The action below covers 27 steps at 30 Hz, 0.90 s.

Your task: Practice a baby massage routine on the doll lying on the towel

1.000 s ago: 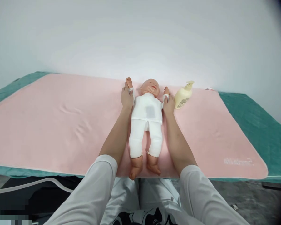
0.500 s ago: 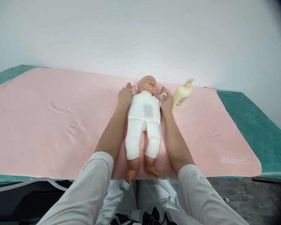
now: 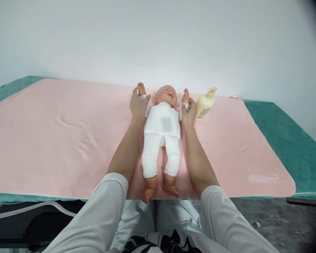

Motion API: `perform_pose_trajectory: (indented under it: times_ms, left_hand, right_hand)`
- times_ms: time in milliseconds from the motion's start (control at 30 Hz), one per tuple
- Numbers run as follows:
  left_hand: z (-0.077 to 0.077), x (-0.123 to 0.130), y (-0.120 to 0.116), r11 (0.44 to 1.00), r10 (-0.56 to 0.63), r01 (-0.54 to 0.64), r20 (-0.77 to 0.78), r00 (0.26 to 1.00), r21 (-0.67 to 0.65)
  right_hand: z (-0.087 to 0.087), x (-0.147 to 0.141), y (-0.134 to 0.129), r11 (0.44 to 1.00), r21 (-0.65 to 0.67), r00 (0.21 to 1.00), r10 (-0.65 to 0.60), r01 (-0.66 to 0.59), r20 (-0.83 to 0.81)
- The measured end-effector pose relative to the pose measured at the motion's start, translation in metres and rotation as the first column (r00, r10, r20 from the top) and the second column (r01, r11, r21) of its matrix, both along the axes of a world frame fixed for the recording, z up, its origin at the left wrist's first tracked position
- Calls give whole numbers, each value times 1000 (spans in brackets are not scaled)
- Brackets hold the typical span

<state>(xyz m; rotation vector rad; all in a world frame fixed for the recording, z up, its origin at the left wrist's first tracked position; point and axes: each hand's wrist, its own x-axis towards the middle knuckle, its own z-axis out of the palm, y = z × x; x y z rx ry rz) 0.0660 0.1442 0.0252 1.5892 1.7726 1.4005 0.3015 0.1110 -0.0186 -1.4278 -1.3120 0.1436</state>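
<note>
A baby doll [image 3: 162,121] with a white cloth body lies on its back, its head toward the wall and its feet at the near edge. My left hand [image 3: 139,103] is closed around the doll's arm on the left, thumb on the inner side. Around the arm on the right, my right hand [image 3: 189,113] is wrapped in the same way. Both doll hands stick up above my grip, beside its head. Just right of my right hand stands a pale yellow pump bottle [image 3: 205,104], very close to my fingers.
Under the doll is a pink mat [image 3: 55,147] with a few wrinkles on its left. It lies over a green padded cover [image 3: 292,130]. A white wall [image 3: 158,42] rises behind. A pale tube or cable [image 3: 42,205] curves below the front edge at left.
Both my hands have moved slightly farther up and away from me. The doll's arms are raised higher beside its head, and more of its forearms shows. The bottle stands where it was.
</note>
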Motion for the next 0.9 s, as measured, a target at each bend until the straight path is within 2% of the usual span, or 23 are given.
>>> perform_pose_trajectory:
  times_ms: [167, 333, 467, 667, 800, 900]
  left_hand:
    - [4, -1, -16, 982, 65, -87, 132, 989, 169]
    - [7, -1, -38, 969, 148, -167, 112, 983, 185]
    - [3, -5, -63, 964, 190, -206, 106, 976, 170]
    - [-8, -17, -108, 969, 225, -236, 129, 966, 71]
    - [-20, -24, -132, 972, 233, -234, 117, 965, -5]
    - [-29, -29, -141, 978, 205, -201, 95, 974, -47]
  right_hand:
    - [16, -4, -28, 994, 105, 999, -40, 37, 20]
    - [25, -4, -57, 990, 109, 995, -89, 94, -49]
    - [18, -3, -78, 989, 34, 980, -136, 142, -146]
    - [6, -4, -119, 971, -103, 957, -232, 217, -173]
    - [-2, -5, -140, 969, -172, 946, -216, 178, -241]
    - [-9, -4, -150, 962, -235, 956, -194, 141, -220]
